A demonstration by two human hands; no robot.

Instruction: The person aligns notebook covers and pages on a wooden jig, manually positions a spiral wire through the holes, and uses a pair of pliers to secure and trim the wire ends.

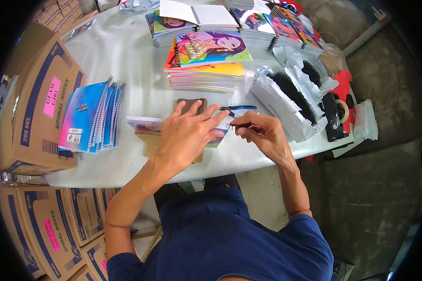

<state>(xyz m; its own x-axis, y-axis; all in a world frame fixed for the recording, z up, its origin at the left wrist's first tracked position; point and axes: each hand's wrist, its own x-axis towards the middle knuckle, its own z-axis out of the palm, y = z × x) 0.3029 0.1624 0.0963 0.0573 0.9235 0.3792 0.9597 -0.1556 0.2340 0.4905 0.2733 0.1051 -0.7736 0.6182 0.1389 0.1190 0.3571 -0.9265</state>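
Observation:
My left hand (pixel 185 136) lies over a notebook (pixel 145 125) at the table's front, its fingers spread across the far side and its thumb near the right end. A row of punched holes shows along the notebook's upper edge. Close to that right end, my right hand (pixel 266 138) is closed in a pinch on a thin dark binding coil (pixel 231 125), mostly hidden by the fingers. Just beyond the left fingertips sits a brown block (pixel 191 104). Blue-handled pliers (pixel 241 107) lie beyond my right hand.
Spiral notebooks (pixel 86 117) lie at left beside a large carton (pixel 42 103). A notebook stack (pixel 206 77) stands ahead, with further stacks (pixel 262 28) behind. At right are wrapped black coils (pixel 290 96) and a tape dispenser (pixel 334 117). Several cartons (pixel 51 229) are piled below left.

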